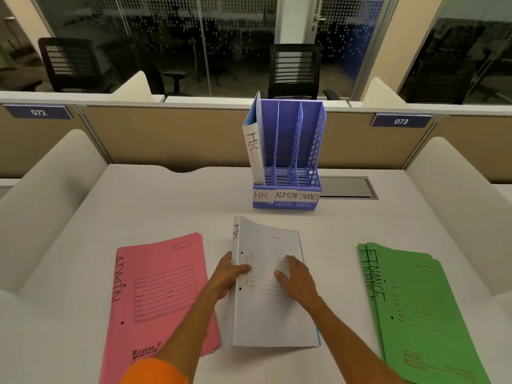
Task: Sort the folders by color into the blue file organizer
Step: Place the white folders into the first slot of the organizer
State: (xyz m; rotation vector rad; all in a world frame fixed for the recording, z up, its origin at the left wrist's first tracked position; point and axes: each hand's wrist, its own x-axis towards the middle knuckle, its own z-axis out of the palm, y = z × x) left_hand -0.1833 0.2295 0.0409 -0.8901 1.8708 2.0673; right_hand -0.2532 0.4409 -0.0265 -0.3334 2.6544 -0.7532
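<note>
The blue file organizer (288, 199) stands upright at the desk's far middle, its slots labelled HR, ADMIN and FINANCE. One pale blue folder (253, 145) stands in the left HR slot; the other two slots hold nothing. Another pale blue HR folder (273, 314) lies flat in front of me. My left hand (228, 274) grips its left spine edge, thumb on top. My right hand (297, 275) rests flat on its cover, fingers spread. A pink ADMIN folder stack (155, 295) lies to the left, a green FINANCE folder stack (424, 309) to the right.
The white desk (166, 206) has a grey cable hatch (346, 187) right of the organizer. Beige partition panels with signs 072 and 073 stand behind, curved white dividers at both sides. Black office chairs (293, 70) stand beyond the partition.
</note>
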